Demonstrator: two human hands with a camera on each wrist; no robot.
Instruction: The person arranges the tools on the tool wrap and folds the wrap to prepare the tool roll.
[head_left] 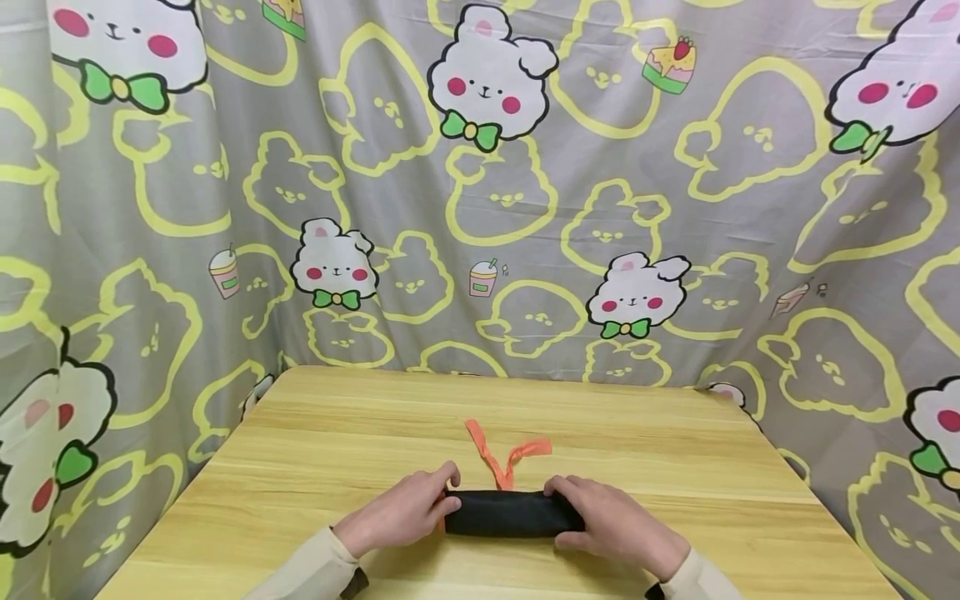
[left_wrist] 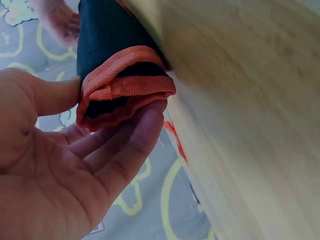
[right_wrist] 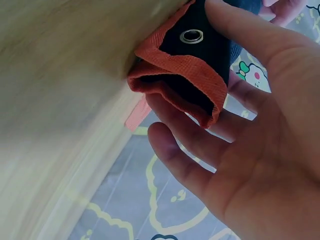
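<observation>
A black fabric roll (head_left: 513, 514) with orange edging lies crosswise near the front of the table. My left hand (head_left: 401, 510) holds its left end, thumb on one side and fingers on the other. At the right end, my right hand (head_left: 618, 521) grips it between thumb and fingers. Two orange ribbon ties (head_left: 491, 457) stretch away from its far side. In the left wrist view, folded layers show at the orange-trimmed end (left_wrist: 132, 85). A metal eyelet (right_wrist: 191, 36) sits near the other end in the right wrist view. What lies inside the roll is hidden.
The wood-grain table (head_left: 360, 417) extends beyond the roll and to both sides. A grey curtain (head_left: 525, 250) printed with white and yellow cartoon animals hangs behind the table and along its left and right sides.
</observation>
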